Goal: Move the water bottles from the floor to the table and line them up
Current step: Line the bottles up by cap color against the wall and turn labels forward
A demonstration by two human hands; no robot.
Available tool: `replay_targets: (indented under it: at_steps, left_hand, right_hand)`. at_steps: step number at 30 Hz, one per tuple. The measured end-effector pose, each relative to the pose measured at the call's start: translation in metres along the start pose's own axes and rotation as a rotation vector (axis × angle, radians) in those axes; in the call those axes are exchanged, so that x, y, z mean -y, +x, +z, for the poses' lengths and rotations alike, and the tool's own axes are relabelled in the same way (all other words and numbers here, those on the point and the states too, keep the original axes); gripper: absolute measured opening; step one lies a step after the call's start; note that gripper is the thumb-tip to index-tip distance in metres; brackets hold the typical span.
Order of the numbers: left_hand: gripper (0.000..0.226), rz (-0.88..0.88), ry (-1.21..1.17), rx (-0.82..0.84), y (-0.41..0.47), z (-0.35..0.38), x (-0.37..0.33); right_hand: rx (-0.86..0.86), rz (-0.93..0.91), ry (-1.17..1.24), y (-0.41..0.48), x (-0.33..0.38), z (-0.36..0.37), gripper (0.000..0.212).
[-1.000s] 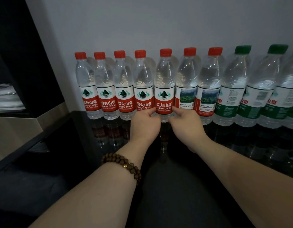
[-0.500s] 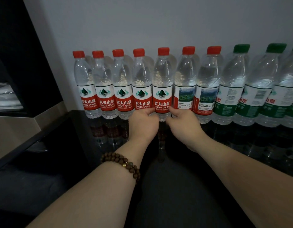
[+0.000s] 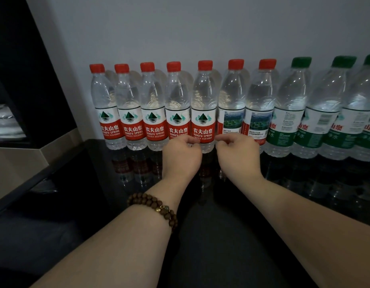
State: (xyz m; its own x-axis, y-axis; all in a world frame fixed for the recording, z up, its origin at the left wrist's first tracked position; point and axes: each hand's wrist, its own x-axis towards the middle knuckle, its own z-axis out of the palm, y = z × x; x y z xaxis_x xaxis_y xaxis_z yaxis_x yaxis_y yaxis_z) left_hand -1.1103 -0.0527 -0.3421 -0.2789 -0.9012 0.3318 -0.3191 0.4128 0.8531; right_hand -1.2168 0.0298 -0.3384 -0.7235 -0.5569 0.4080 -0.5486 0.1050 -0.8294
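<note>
A row of water bottles stands on the black glossy table [image 3: 211, 215] against the wall, seven with red caps and then green-capped bottles [image 3: 290, 113] to the right. Both of my hands are at the base of the fifth red-capped bottle [image 3: 202, 113]. My left hand [image 3: 182, 154] curls its fingers against that bottle's lower left side. My right hand [image 3: 238, 154] curls against its lower right side, in front of the sixth bottle [image 3: 231, 113]. The sixth and seventh labels show a landscape picture instead of the logo.
A grey wall [image 3: 200, 28] runs right behind the bottles. On the left stand a dark cabinet [image 3: 24, 69] and a beige ledge [image 3: 20, 163] beside the table's edge. My left wrist wears a brown bead bracelet [image 3: 155, 208].
The two hands have drawn slightly apart at the fifth bottle's base. The row of bottles stands as before.
</note>
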Motion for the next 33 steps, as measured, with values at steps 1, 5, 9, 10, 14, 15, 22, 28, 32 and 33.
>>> replay_targets:
  at_steps: [1, 5, 9, 10, 14, 15, 22, 28, 32, 33]
  left_hand:
    - [0.016, 0.021, 0.007, 0.007, -0.001, 0.001, -0.001]
    - [0.018, 0.072, -0.025, 0.109, -0.006, 0.012, -0.008]
    - [0.036, 0.123, 0.031, 0.238, -0.011, 0.025, -0.009]
    - [0.039, 0.121, 0.025, 0.25, -0.011, 0.026, -0.009]
    - [0.052, 0.112, 0.011, 0.313, -0.013, 0.027, -0.008]
    - [0.055, 0.112, 0.01, 0.323, -0.013, 0.028, -0.008]
    - [0.068, 0.117, 0.03, 0.399, -0.012, 0.025, -0.007]
    - [0.071, 0.179, 0.167, 0.377, -0.011, 0.026, -0.003]
    - [0.076, 0.107, 0.14, 0.341, -0.013, 0.026, -0.009]
    - [0.078, 0.093, 0.171, 0.334, -0.015, 0.025, -0.013]
  right_hand:
    - [-0.043, -0.002, -0.03, 0.0, 0.0, -0.004, 0.021]
    - [-0.179, 0.085, -0.026, 0.006, -0.009, -0.02, 0.022]
    - [-0.195, 0.226, 0.138, 0.007, -0.017, -0.026, 0.024]
    - [-0.196, 0.268, 0.201, 0.008, -0.018, -0.026, 0.026]
    - [-0.193, 0.41, 0.355, 0.017, -0.018, -0.031, 0.029]
    - [-0.157, 0.414, 0.354, 0.017, -0.018, -0.032, 0.03]
    - [0.144, 0.365, 0.469, 0.013, -0.029, -0.05, 0.041]
    - [0.116, 0.103, 0.211, 0.006, -0.03, -0.041, 0.054]
    - [0.061, -0.003, 0.081, 0.005, -0.028, -0.039, 0.055]
    - [0.059, -0.011, 0.05, 0.004, -0.025, -0.04, 0.055]
